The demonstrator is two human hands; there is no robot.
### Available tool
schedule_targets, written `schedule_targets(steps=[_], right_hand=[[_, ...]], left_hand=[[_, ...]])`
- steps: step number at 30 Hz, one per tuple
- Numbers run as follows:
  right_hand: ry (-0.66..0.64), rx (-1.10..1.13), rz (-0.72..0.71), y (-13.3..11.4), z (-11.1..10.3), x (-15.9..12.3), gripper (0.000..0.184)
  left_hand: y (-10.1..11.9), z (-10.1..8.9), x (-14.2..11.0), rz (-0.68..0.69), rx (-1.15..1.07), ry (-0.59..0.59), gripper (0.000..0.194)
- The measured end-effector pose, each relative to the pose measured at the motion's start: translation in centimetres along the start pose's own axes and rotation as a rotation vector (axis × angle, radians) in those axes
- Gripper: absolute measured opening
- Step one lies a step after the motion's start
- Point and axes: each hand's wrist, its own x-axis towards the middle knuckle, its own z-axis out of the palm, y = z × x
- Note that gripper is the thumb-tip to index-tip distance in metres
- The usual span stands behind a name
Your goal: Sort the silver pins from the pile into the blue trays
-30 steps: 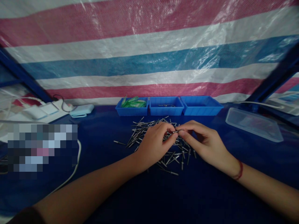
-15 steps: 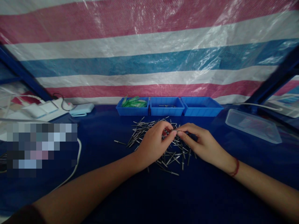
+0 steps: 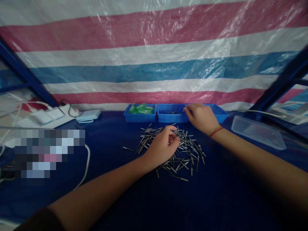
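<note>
A loose pile of pop rivets (image 3: pixel 186 146), metallic with thin stems, lies on the dark blue table top. Low over the pile is my left hand (image 3: pixel 161 146), its thumb and forefinger curled but apart, with nothing visible between them. My right hand (image 3: pixel 202 118) is farther back, at the border of the middle blue bin (image 3: pixel 172 118) and the right blue bin (image 3: pixel 221 113). Its fingers are pinched together at the middle bin's right side; what they hold, if anything, is hidden. A few rivets (image 3: pixel 173 112) lie inside the middle bin.
The left blue bin (image 3: pixel 140 118) holds green plastic packaging (image 3: pixel 141 109). At right lies a clear plastic lid (image 3: pixel 258 133). A light blue case (image 3: pixel 88 116), a power strip (image 3: pixel 56 115) and a white cable (image 3: pixel 87 160) are at left. A striped sheet (image 3: pixel 154 70) hangs behind.
My right hand has left my left hand and moved back to the bins. My left hand stays over the pile, its thumb and forefinger now apart. The view has shifted slightly.
</note>
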Motion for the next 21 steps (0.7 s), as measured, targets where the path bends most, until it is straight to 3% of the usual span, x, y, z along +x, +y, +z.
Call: schedule_targets(steps=[10,21], right_hand=[[-0.061,0.359,0.094,-0.2,-1.6,-6.5,0.031],[-0.104,0.554,0.101,-0.8,-0.7,-6.9,0.022]], left_hand=[[0.4,-0.7,-0.1,0.227,0.211,-0.169,0.014],[0.9,-0.8,0.2,0.349,0.542,-0.261,0.013]])
